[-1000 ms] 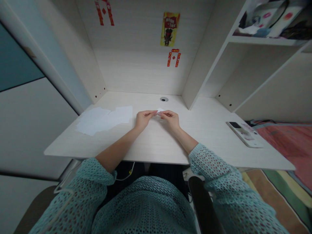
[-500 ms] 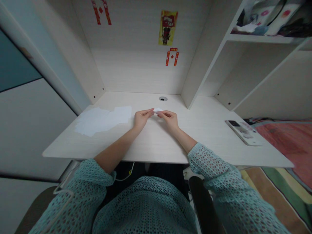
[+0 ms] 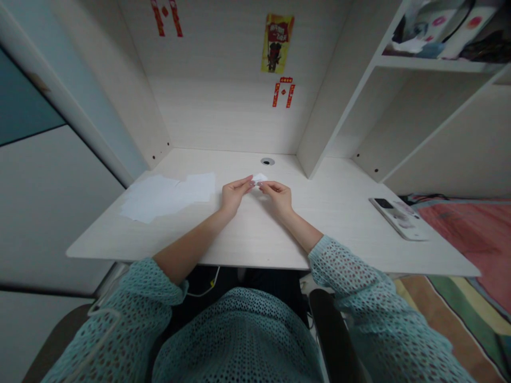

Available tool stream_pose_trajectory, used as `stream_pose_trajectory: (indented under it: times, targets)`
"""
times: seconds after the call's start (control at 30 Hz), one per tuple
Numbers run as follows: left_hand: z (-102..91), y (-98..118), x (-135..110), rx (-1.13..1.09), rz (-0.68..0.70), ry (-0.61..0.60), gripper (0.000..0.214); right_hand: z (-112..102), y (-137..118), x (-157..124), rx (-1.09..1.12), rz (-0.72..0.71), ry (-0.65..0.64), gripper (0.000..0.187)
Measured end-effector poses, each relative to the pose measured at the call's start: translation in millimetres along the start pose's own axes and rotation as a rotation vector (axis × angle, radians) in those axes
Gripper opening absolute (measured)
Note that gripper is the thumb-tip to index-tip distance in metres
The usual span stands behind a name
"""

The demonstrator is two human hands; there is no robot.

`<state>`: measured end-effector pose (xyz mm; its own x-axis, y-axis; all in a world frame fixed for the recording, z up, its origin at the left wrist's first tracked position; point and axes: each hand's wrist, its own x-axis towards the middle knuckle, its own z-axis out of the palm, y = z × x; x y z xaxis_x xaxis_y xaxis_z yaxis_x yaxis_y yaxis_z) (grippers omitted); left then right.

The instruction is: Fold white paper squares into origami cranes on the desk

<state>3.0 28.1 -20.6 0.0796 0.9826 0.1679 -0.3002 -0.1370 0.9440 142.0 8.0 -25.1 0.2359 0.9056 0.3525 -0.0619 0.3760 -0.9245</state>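
A small piece of white paper (image 3: 260, 177) is pinched between my two hands over the middle of the desk. My left hand (image 3: 235, 192) grips its left side with thumb and fingertips. From the other side, my right hand (image 3: 278, 193) pinches its near right edge. The paper looks folded, but its exact shape is too small to make out and the fingertips partly cover it. Several white paper sheets (image 3: 159, 197) lie overlapping on the desk to the left of my left hand.
A phone (image 3: 399, 218) lies on the right part of the white desk (image 3: 255, 244). Behind my hands is a round cable hole (image 3: 267, 161). An upright panel (image 3: 325, 117) divides the desk's back, and a shelf (image 3: 435, 64) holding bags is at upper right.
The paper between my fingers has tilted and shows a little more of its white face. My hands have shifted only very slightly; the sheets and phone stay put.
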Motion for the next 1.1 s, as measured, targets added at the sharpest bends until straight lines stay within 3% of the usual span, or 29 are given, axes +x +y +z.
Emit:
stream_pose_trajectory:
  times: [0.27, 0.67, 0.87, 1.1]
  targets:
    - [-2.2, -1.6, 1.7, 0.052, -0.002, -0.026, 0.041, 0.3, 3.4, 0.2, 0.067, 0.075, 0.022, 0.024]
    - [0.8, -1.2, -0.5, 0.0, 0.06, -0.008, 0.043, 2.2, 2.6, 2.1, 0.157, 0.059, 0.016, 0.02]
    - [1.9, 2.7, -3.8, 0.004, 0.044, -0.024, 0.057, 1.4, 0.1, 1.6, 0.118, 0.056, 0.032, 0.022]
    - [0.9, 2.0, -3.1, -0.031, -0.004, -0.03, 0.05, 1.0, 4.9, 3.5, 0.104, 0.069, 0.025, 0.023]
